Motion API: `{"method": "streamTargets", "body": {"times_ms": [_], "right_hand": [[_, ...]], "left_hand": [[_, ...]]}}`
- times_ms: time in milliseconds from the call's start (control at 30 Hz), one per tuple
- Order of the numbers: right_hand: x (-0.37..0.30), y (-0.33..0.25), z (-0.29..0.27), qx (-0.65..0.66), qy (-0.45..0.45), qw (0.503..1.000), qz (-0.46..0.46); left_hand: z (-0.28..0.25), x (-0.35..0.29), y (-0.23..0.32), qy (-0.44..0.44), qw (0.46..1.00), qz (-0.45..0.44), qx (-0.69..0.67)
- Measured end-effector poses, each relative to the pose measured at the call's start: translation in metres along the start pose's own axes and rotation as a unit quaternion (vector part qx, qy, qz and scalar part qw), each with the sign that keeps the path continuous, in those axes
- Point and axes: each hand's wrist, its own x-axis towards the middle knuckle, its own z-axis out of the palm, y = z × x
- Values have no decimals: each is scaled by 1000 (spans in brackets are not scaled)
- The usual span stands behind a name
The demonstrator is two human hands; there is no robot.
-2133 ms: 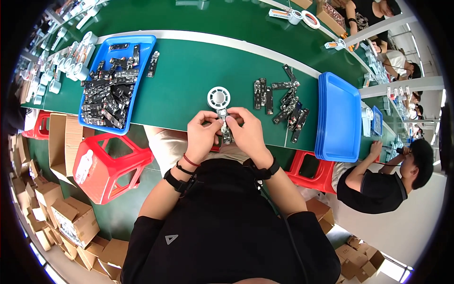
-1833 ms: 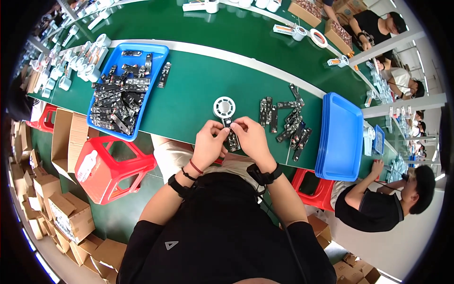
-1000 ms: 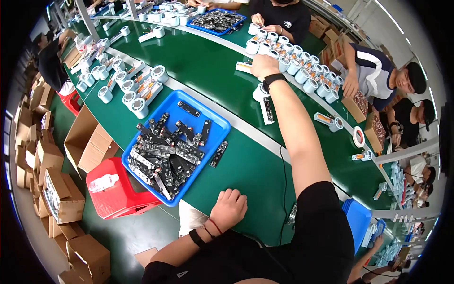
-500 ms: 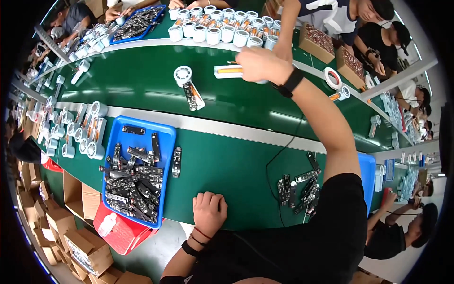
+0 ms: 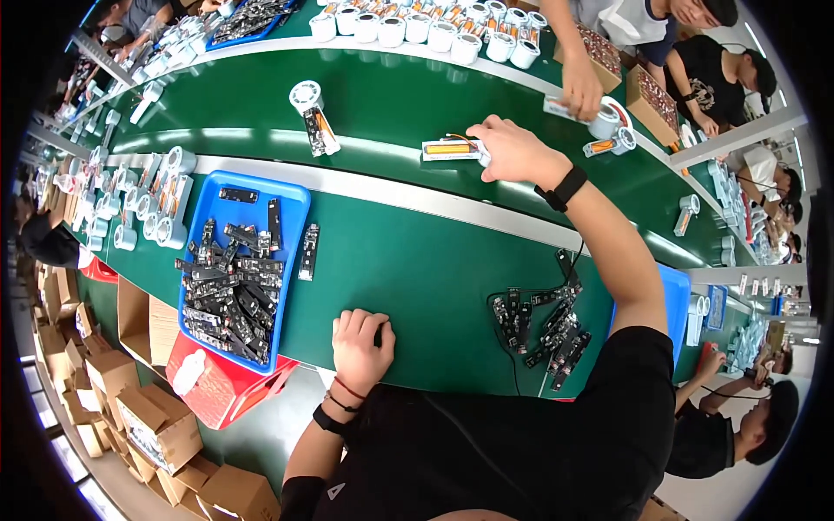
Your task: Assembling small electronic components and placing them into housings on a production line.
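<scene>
My right hand (image 5: pixel 519 154) is closed around the head end of a white handheld fan body (image 5: pixel 450 150) above the green belt. Its handle points left and lies uncovered, with an orange cell and thin wires in it; the round head is mostly hidden by my fingers. My left hand (image 5: pixel 363 346) rests on the near edge of the green table, fingers curled in, nothing visible in them. Between it and the blue tray (image 5: pixel 295 204) lies a single black circuit board strip (image 5: pixel 308 252). Another fan body with a board in its handle (image 5: pixel 314 122) lies farther left on the belt.
Boards fill the blue tray, and more lie in a pile (image 5: pixel 547 321) by a black cable (image 5: pixel 499 339). White fan bodies (image 5: pixel 165 208) crowd the left; rows of others (image 5: pixel 417 30) stand beyond the belt. A co-worker's hand (image 5: pixel 582 87) holds a fan part at the far right.
My right hand has moved nearer and slightly right with the fan body, away from the co-worker's arm. That co-worker's hand has shifted right with a fan part. The view has shifted; my left hand stays curled.
</scene>
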Motion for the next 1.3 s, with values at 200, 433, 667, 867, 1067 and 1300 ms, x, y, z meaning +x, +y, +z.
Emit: {"method": "streamTargets", "body": {"times_ms": [200, 433, 667, 867, 1067, 1300], "right_hand": [[-8, 16, -24, -60, -115, 980, 152], [-82, 66, 0, -376, -66, 911, 156], [-106, 93, 13, -446, -141, 859, 207], [-95, 111, 20, -435, -189, 849, 235], [-115, 117, 16, -406, -233, 813, 346], [-60, 76, -36, -256, -191, 906, 279]], "left_hand": [[2, -2, -3, -14, 1000, 3, 17], [-7, 3, 0, 7, 1000, -5, 8], [-16, 2, -8, 2, 1000, -6, -4], [-15, -15, -5, 0, 1000, 2, -7], [-12, -12, -13, 4, 999, 20, -27], [-22, 4, -15, -8, 998, 13, -67]]}}
